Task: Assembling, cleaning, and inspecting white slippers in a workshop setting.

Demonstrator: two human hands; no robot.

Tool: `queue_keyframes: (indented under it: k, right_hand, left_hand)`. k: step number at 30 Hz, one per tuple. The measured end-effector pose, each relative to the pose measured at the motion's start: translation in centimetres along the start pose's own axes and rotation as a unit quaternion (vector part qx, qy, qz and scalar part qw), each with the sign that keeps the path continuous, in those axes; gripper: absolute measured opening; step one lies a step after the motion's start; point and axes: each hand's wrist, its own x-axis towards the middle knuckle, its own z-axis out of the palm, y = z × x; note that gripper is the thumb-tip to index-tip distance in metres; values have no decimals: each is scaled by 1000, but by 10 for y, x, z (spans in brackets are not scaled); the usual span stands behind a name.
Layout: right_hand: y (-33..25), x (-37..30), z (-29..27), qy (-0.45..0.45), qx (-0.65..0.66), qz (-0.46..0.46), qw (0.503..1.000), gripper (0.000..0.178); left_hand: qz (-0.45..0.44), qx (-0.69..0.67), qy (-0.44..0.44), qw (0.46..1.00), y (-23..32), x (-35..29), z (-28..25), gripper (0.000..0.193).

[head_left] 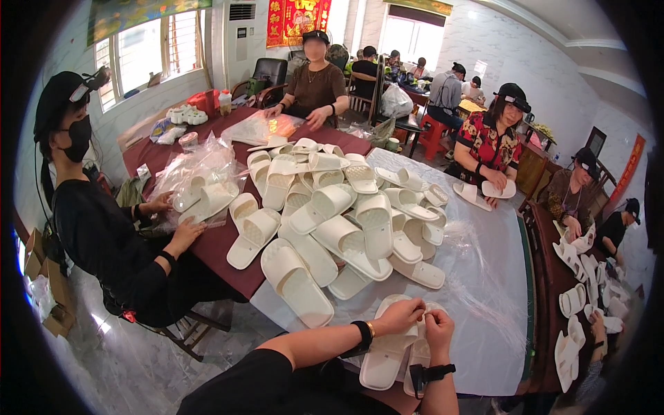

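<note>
Right in front of me at the table's near edge lies a pair of cream-white slippers: the left slipper [382,363] shows most of its sole, while the right slipper [419,354] is partly covered by my wrist. Over their straps, my left hand [400,317] and my right hand [438,328] meet with fingertips pinched close together. Whatever they pinch, if anything, is too small to make out. Beyond them rises a large heap of similar slippers [332,204], its nearest slipper [297,283] lying just left of my hands.
Clear plastic sheeting [484,277] covers the table right of the heap. At left, a person [104,207] handles slippers beside crumpled plastic bags [200,166]. Another person [318,86] sits across; one [494,138] at far right holds a slipper. More slippers [570,339] lie on a table at right.
</note>
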Motion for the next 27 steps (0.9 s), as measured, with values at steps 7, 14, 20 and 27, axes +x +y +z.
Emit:
queue_keyframes:
  k: [7, 14, 20, 27]
  right_hand:
    - [-10, -3, 0, -11, 26, -6, 1000, 7]
    - [0, -4, -3, -14, 32, 9, 999, 8]
    - [3, -2, 2, -18, 101, 25, 994, 6]
    - [3, 0, 5, -31, 96, 1, 995, 4]
  left_hand:
    - [45, 45, 12, 998, -4, -1, 4, 18]
    - [30, -18, 61, 998, -2, -6, 5, 18]
    - [79, -8, 81, 994, -7, -3, 4, 14]
    - [46, 14, 64, 997, 6, -7, -1, 14]
